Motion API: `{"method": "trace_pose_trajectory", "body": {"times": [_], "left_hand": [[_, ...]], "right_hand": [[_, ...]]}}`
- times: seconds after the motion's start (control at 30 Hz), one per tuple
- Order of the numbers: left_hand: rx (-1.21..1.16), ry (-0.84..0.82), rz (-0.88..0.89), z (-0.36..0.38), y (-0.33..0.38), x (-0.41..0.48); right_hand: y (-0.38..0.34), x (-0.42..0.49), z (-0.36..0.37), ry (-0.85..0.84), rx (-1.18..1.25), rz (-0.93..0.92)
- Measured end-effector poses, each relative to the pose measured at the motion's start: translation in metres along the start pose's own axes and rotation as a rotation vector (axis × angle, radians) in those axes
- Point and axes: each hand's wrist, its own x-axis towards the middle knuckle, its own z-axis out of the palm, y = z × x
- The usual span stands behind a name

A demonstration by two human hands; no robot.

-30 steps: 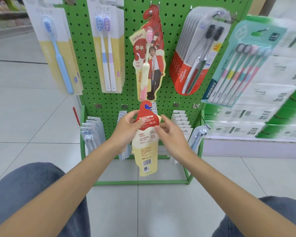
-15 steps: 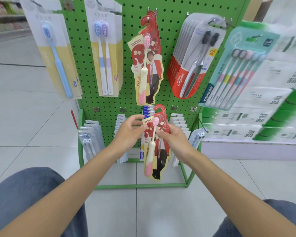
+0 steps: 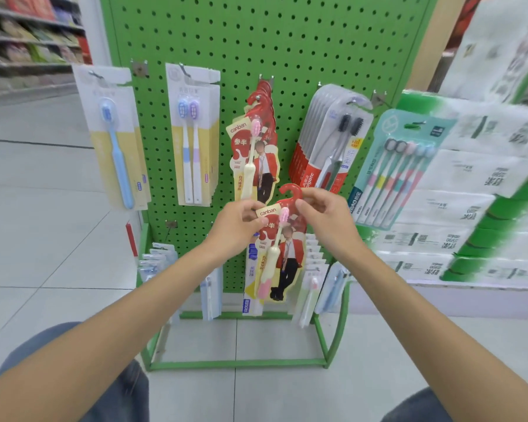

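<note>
A red carded toothbrush pack [image 3: 282, 254] with a pink-and-cream brush hangs upright between both my hands, front side facing me. My left hand [image 3: 237, 228] pinches its upper left edge by the label. My right hand [image 3: 323, 217] pinches its upper right edge, just under the red hook cut-out. The pack is held in front of the green pegboard [image 3: 272, 47], just below a stack of the same packs [image 3: 256, 153] hanging on a peg.
Other toothbrush packs hang on the board: a blue single [image 3: 116, 153], a blue-and-purple pair [image 3: 192, 141], black-bristled packs [image 3: 333, 147], a multi-brush pack [image 3: 393, 172]. More packs [image 3: 313, 278] fill the lower row. Stacked tissue packs [image 3: 476, 190] stand right. My knees frame the tiled floor [image 3: 43, 239].
The pack was turned from its back to its front, then lifted toward the hanging stack. My view has tilted up.
</note>
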Motion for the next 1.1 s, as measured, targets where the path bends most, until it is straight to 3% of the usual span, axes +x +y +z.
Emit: {"method": "trace_pose_trajectory", "body": {"times": [0.47, 0.77, 1.1], "left_hand": [[0.202, 0.354, 0.261, -0.039, 0.102, 0.048], [0.239, 0.393, 0.26, -0.067, 0.119, 0.069], [0.265, 0.326, 0.293, -0.07, 0.118, 0.08]], "right_hand": [[-0.111, 0.071, -0.044, 0.226, -0.347, -0.241], [-0.165, 0.133, -0.049, 0.286, -0.461, -0.293], [-0.132, 0.189, -0.018, 0.122, -0.608, -0.165]]}}
